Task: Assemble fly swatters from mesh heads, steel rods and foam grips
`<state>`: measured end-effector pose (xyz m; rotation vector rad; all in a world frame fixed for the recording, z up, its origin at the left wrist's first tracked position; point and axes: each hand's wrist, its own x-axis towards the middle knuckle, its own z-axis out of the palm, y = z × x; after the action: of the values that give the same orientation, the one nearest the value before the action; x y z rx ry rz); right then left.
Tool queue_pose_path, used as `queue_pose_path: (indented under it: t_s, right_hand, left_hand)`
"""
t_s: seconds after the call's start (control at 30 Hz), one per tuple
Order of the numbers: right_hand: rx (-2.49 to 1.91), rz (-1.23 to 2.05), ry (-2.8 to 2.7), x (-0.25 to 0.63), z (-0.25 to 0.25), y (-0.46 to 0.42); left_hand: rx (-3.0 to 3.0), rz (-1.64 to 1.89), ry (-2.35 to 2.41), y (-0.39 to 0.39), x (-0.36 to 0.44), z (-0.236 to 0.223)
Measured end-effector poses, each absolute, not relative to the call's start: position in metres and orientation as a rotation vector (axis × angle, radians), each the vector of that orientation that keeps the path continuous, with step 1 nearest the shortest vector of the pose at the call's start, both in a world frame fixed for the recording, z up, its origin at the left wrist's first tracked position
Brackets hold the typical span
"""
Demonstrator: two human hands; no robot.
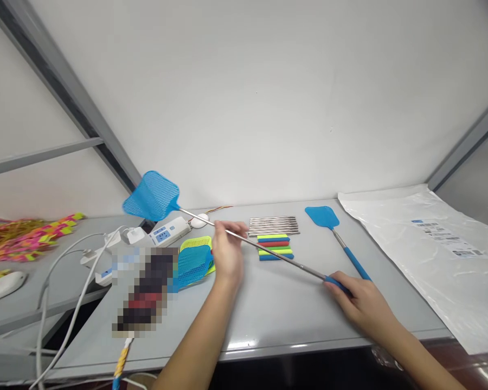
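Observation:
A blue fly swatter [156,196] with a long, extended metal rod slants across the view above the table. Its blue handle is gripped in my right hand [360,300], at the lower right. Farther up the rod, my left hand [229,252] has its fingers curled round the metal; the far fingers are partly hidden. Another blue swatter [323,216], with a short rod, lies on the table to the right. Several metal rods [274,225] rest in a row behind the held rod, and coloured handles [274,244] lie just in front of them. Blue and yellow swatter heads [194,265] are stacked left of my left wrist.
A white plastic package [443,254] covers the table's right side. To the left are a power strip [171,232], white cables [71,319] and a blurred-out object [146,290]. Pink and yellow strips [36,238] lie on the neighbouring table. A wall [268,108] rises behind.

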<state>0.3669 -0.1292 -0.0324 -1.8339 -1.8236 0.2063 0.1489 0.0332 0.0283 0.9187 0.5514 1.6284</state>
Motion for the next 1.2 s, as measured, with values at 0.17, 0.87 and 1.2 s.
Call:
queue_pose_path:
  t_s: [0.17,0.87,1.2]
  right_hand:
    - [-1.814,0.22,-1.763,0.368,-0.031,-0.128]
    - [-1.824,0.307,-1.802,0.365,-0.029,-0.129]
    - [-1.82,0.24,-1.742,0.354,-0.03,-0.125]
  left_hand:
    - [1.294,1.084,0.498,-0.009,0.183,0.017]
    - [0.86,1.561,0.499,0.03,0.151,0.03]
    - [1.297,1.144,0.615,-0.023,0.203,0.003]
